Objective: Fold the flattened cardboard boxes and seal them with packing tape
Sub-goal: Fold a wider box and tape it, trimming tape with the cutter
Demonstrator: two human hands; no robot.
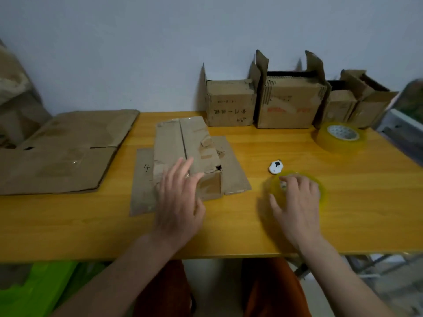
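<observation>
The box (187,156) sits folded near the table's (68,225) front edge, with the left hand (180,197) flat on its near end. The right hand (297,202) curls round the tape (320,188) beside it. I think sealing is starting; next the tape's free end must be found.

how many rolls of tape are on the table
2: one tape roll near the front under the right hand, the other tape roll at the far right by the boxes. None seem hidden.

Left hand (180,197) lies flat; right hand (297,202) fingers curl downward.
</observation>
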